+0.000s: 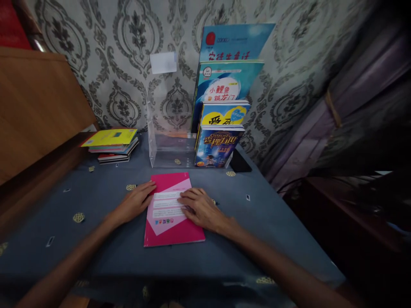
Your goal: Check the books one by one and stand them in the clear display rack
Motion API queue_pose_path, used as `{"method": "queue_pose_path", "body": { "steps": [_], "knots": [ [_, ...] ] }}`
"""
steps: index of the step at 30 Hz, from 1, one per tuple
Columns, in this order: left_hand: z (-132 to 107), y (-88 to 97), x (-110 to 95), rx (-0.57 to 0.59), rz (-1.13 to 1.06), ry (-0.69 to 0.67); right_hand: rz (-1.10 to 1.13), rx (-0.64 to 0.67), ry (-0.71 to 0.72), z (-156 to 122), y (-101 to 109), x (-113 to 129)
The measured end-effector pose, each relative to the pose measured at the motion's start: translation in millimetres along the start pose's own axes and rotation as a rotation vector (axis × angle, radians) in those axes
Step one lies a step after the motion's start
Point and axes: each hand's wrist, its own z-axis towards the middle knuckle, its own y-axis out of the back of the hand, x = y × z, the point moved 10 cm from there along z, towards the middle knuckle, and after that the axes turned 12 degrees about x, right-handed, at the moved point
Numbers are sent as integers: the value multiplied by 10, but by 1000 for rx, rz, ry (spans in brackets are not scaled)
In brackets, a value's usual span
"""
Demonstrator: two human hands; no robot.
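Note:
A pink book [188, 234] lies flat on the tablecloth in front of me, its printing upside down to my view. My left hand [134, 202] rests at the book's left edge, its outstretched fingertips touching the cover. Across the right side of the same book lies my right hand [202, 208], fingers extended and slightly apart over the white text panel. Neither hand is wrapped round the book. Just beyond it stands a clear acrylic book rack [152, 147], with upright books, the front one a dark blue book [218, 147], in its right half.
A stack of books topped by a yellow one [112, 137] lies at the back left, beside a wooden cabinet [38, 107]. A flat black object [240, 161] sits right of the rack. The blue tablecloth [257, 222] ends near a curtain [308, 128] at right.

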Motion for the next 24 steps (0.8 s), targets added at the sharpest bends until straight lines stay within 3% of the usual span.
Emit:
{"method": "queue_pose_path", "body": {
  "steps": [7,17,24],
  "knots": [
    [346,45,-137,21,112,25,-1,-79,11,61,-33,31],
    [970,-141,-443,74,7,-91,-19,-84,20,61,-75,22],
    [1180,-155,-591,140,9,-78,-79,-68,-118,77,-91,131]
  ]
}}
